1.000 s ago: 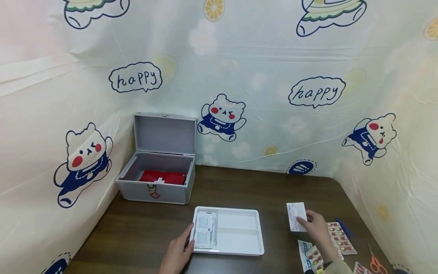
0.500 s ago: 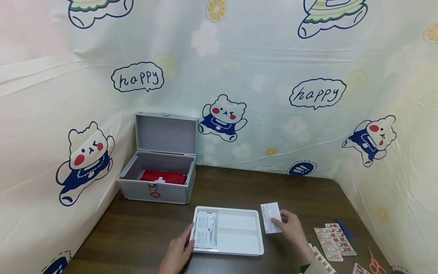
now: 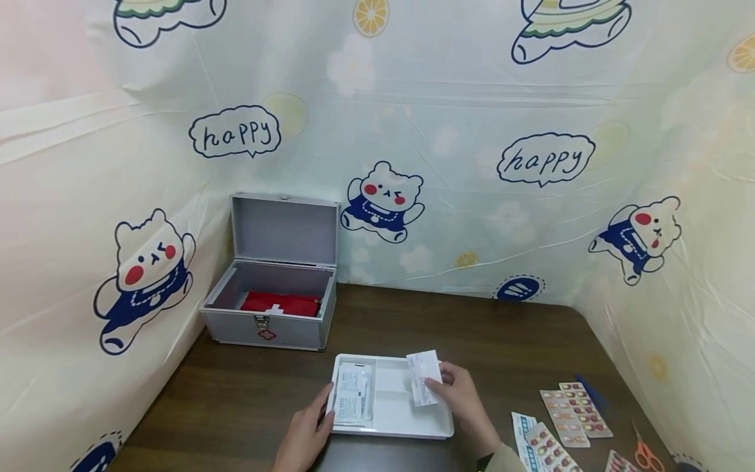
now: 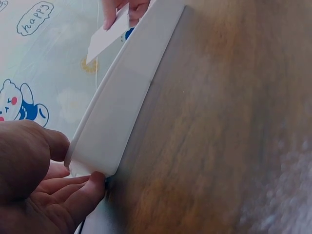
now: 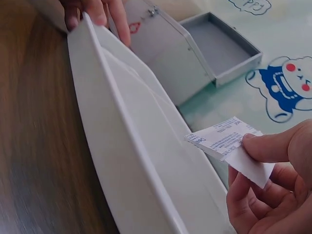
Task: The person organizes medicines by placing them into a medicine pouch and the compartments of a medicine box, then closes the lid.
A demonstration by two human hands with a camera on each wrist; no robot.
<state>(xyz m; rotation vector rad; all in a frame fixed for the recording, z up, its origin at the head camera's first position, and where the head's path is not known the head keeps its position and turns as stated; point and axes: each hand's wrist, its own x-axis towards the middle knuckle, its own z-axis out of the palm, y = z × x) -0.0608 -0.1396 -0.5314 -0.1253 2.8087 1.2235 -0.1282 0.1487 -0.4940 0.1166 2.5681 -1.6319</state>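
Note:
A white divided tray point(image 3: 407, 421) lies on the table in front of me. My left hand point(image 3: 305, 426) grips its left end, thumb at the rim and fingers underneath in the left wrist view. Flat white sachets with blue print point(image 3: 354, 394) fill the tray's left compartment. Over the right compartments, my right hand point(image 3: 464, 398) pinches a small white packet point(image 3: 422, 377) between thumb and fingers. Blue lettering shows on that packet point(image 5: 224, 139) in the right wrist view, where it is held above the tray wall point(image 5: 122, 141).
An open grey metal case point(image 3: 268, 328) with a red pouch point(image 3: 289, 305) inside stands at the back left. On the right lie blister packs of pills point(image 3: 566, 419), a blue-and-white packet point(image 3: 523, 436), a blue item point(image 3: 592, 393) and orange-handled scissors point(image 3: 647, 455).
My right hand has carried the white packet leftward from beside the blister packs to over the tray's right compartments. The left hand has stayed on the tray's left end.

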